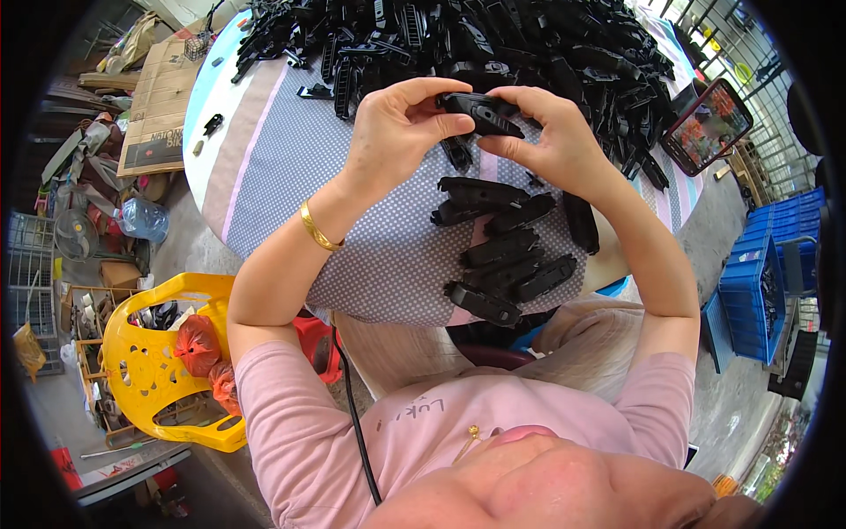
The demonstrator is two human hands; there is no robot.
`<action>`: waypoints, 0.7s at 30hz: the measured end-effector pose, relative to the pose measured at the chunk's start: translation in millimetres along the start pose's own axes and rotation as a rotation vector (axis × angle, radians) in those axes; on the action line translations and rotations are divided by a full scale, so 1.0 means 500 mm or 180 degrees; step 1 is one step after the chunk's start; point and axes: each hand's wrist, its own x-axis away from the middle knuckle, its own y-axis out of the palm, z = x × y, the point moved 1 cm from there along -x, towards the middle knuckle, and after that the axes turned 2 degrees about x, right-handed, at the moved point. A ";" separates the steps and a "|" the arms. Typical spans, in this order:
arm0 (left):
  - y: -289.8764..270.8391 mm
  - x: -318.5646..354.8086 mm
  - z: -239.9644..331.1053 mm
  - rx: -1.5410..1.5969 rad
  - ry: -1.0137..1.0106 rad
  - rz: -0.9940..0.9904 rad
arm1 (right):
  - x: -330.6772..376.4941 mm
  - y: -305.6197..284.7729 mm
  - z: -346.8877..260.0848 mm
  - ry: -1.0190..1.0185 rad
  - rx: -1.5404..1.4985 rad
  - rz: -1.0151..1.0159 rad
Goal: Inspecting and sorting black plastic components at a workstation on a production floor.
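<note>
Black plastic part point(480, 113) pinched by left hand point(392, 132) & right hand point(551, 137), prob. two pcs

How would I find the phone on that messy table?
Start at the round table with the dotted cloth, then go past the big heap of black plastic parts to its right edge. The phone lies there, the only flat thing with a red case and a bright, lit screen.

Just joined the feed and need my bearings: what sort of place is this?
Probably an informal open-air workshop for hand assembly. A cloth-covered round table carries a heap of black plastic parts; both hands hold one black part. Blue crates stand at right, and a yellow plastic chair and clutter at left.
</note>
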 end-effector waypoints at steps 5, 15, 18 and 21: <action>0.006 0.003 0.017 -0.0364 0.0485 0.0031 | 0.007 -0.011 -0.006 -0.0202 0.0155 0.0194; -0.142 -0.039 -0.013 -0.1257 -0.0052 -0.0806 | 0.008 0.004 -0.021 -0.0011 -0.0697 -0.1421; -0.117 -0.013 -0.007 -0.2710 0.0533 -0.1149 | 0.012 0.015 -0.016 -0.0515 -0.0529 -0.1851; -0.077 -0.009 -0.017 -0.3246 0.0481 -0.1121 | 0.000 0.019 0.001 -0.0055 -0.0525 -0.2056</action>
